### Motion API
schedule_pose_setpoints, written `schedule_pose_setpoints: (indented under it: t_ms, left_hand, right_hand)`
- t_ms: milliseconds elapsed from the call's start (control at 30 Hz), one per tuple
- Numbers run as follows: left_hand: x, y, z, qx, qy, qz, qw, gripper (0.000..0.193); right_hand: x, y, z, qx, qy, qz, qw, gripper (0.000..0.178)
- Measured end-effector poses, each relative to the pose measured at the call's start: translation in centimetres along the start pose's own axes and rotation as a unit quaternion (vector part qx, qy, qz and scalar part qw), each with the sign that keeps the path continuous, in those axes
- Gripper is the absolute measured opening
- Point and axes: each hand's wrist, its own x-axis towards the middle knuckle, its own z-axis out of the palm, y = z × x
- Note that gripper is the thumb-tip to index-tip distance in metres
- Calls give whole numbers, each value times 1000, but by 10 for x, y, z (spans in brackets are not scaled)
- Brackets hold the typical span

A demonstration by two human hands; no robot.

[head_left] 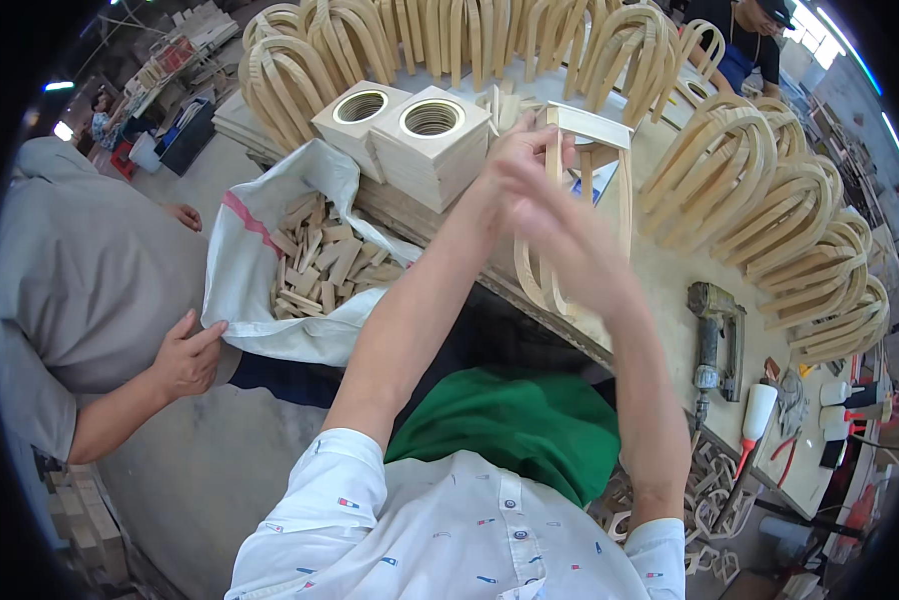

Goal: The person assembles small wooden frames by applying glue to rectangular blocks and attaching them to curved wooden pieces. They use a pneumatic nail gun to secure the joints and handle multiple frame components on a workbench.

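Observation:
A pale wooden frame (595,130) with curved legs stands at the near edge of the workbench, a flat crosspiece along its top. My left hand (520,152) is closed round its upper left corner. In front of the frame, my right hand (568,240) is smeared by motion. Its fingers cannot be made out, nor whether it touches the wood. Left of my hands are two wooden boxes (436,160) with round, ring-lined holes on top. Small wood offcuts (505,105) lie on the bench just beyond my left hand.
Bent-wood frames (710,165) line the workbench (660,290) at the back and right. A nail gun (718,340) and a white glue bottle (758,415) lie at right. Another person's hand (190,355) touches a white sack (300,335) of wood pieces. A second person (740,45) stands far right.

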Motion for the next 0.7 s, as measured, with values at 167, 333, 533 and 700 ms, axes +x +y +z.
schedule_pose_setpoints:
  t_ms: [167,333,533,700]
  left_hand:
    - [5,8,-16,-46,-40,-21,998,34]
    - [8,3,-29,22,-35,9,999,32]
    - [-2,10,-33,158,0,-15,987,56]
    - [-8,10,-24,203,-37,-20,978,63]
  right_hand:
    - [-54,-35,4,121,-329,-28,936,35]
    - [-59,28,-47,162,114,82,977,39]
    - [-89,6,-19,55,-67,136,987,33]
    - [-87,123,-42,43,344,167,923,44]
